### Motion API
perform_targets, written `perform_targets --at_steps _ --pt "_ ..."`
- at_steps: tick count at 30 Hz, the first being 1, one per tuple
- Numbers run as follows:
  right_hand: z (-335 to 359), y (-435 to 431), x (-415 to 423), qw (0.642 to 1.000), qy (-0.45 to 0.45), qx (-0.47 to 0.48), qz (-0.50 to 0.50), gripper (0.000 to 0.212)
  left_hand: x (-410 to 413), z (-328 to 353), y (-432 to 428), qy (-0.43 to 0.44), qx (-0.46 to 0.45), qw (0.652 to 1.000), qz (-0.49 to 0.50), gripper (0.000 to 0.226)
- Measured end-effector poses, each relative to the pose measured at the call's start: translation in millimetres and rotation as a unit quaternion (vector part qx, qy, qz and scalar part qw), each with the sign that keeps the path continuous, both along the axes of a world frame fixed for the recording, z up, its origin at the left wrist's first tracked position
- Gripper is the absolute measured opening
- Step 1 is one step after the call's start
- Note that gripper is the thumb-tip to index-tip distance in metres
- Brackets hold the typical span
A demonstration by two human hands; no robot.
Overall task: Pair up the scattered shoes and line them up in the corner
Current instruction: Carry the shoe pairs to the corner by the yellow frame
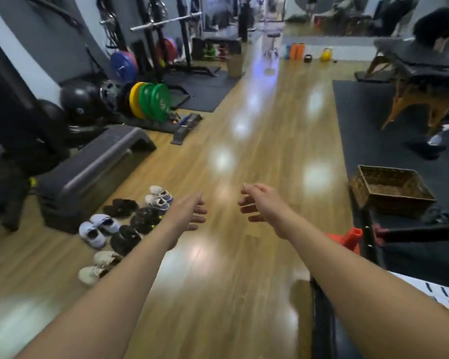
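Note:
Several shoes lie in pairs on the wooden floor at the lower left, beside a grey step platform [94,164]. A light grey pair [159,197] is farthest, then a black pair [121,207], a lavender-white pair [99,229], two black shoes with green specks [135,229], and a beige pair [99,266] nearest me. My left hand [189,212] hovers just right of the shoes, fingers relaxed, holding nothing. My right hand [257,206] reaches forward over bare floor, fingers loose and empty.
A woven basket [392,190] sits on a dark mat at the right, with a red cone [347,239] nearby. Weight plates [151,99], black balls and racks crowd the left wall. A wooden-legged bench [420,81] stands at the far right.

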State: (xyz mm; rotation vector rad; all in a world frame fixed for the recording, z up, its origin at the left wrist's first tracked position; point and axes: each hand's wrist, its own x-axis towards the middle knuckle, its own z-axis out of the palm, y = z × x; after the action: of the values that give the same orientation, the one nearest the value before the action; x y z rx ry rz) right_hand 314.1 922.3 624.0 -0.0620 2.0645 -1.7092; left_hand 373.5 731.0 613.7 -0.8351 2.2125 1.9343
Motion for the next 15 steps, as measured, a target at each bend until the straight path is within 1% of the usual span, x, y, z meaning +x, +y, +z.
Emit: perform_targets --at_steps 3,5,7,9,12,15 --pt "-4 -8 -42 0.999 0.007 0.024 0.038 0.023 -22 -14 3 0.016 -0.01 0.999 0.045 0.034" --pt "-6 -17 -65 0.998 0.001 0.038 0.052 0.023 -33 -22 -1 0.024 -0.022 0.995 0.09 0.03" --pt "-8 -30 -85 0.997 -0.004 0.033 0.074 0.025 -45 -28 -9 0.03 -0.025 0.99 0.138 0.031" --pt "-13 -43 -106 0.995 0.0 0.026 0.099 0.029 -64 -31 -19 0.032 -0.033 0.984 0.17 0.036" --pt "-20 -58 -138 0.991 -0.002 0.049 0.124 0.034 -97 -32 -32 0.03 -0.026 0.982 0.186 0.04" --pt "-27 -74 -172 0.987 -0.031 0.084 0.132 0.038 -133 -34 -47 0.041 -0.02 0.984 0.17 0.038"
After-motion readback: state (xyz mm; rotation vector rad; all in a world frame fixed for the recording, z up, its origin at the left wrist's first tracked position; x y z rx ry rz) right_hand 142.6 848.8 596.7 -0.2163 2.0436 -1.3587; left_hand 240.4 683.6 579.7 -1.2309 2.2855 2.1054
